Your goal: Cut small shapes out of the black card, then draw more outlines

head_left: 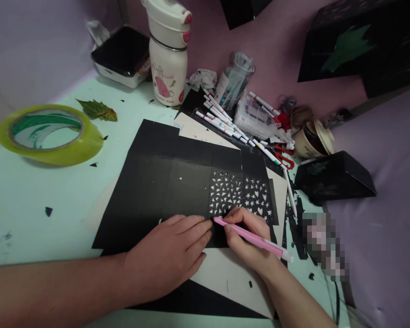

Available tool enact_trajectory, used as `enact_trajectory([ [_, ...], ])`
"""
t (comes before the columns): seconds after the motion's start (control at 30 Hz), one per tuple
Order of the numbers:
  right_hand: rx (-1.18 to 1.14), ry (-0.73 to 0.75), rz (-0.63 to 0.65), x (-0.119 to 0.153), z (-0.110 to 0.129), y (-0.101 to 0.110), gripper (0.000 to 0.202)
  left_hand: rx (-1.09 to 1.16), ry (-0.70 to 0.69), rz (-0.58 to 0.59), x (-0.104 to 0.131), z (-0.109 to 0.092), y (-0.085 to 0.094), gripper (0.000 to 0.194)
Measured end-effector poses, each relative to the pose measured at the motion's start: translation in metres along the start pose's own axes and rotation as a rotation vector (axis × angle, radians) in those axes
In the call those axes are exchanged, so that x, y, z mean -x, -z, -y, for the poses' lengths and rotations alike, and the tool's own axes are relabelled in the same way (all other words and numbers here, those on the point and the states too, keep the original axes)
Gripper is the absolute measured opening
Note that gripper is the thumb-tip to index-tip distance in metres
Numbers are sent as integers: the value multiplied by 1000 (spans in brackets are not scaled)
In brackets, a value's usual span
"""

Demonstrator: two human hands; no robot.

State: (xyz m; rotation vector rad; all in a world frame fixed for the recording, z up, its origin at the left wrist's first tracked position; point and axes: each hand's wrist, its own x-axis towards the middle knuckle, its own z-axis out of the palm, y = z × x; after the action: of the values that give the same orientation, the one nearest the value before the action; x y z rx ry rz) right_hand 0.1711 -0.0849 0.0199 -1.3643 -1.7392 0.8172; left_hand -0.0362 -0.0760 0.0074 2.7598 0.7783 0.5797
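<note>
A black card sheet (146, 182) lies on white and black sheets, its right part cut through with small triangles, stars and hearts. Flat on its lower middle rests my left hand (172, 255), fingers stretched out and holding nothing. My right hand (248, 232) grips a pink pen-shaped tool (253, 238), whose tip touches the card just below the triangle cutouts, beside my left fingertips. The tool's far end points down to the right.
Yellow-green tape roll (92, 141) and a leaf (97, 110) at left. Behind stand a white bottle (169, 68), a black-topped box (121, 52) and a jar (235, 79). White markers (222, 123), red-handled scissors (284, 159) and a black box (335, 177) lie at right.
</note>
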Motion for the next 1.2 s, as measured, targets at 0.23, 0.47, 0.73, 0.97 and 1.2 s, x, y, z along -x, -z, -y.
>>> enact_trajectory([
  [0.23, 39, -54, -33, 2, -4, 0, 12, 8, -9, 15, 0, 0, 1, 35],
  [0.47, 34, -57, -62, 3, -6, -2, 13, 16, -14, -6, -1, 0, 2, 30],
  [0.73, 31, -28, -44, 5, -8, -2, 10, 13, -19, -39, -1, 0, 3, 26],
  [0.97, 39, -16, -3, 4, -7, -2, 8, 16, -25, -40, -1, 0, 3, 26],
  [1.2, 23, -24, 20, 4, -5, -1, 7, 17, -16, -33, -1, 0, 3, 26],
])
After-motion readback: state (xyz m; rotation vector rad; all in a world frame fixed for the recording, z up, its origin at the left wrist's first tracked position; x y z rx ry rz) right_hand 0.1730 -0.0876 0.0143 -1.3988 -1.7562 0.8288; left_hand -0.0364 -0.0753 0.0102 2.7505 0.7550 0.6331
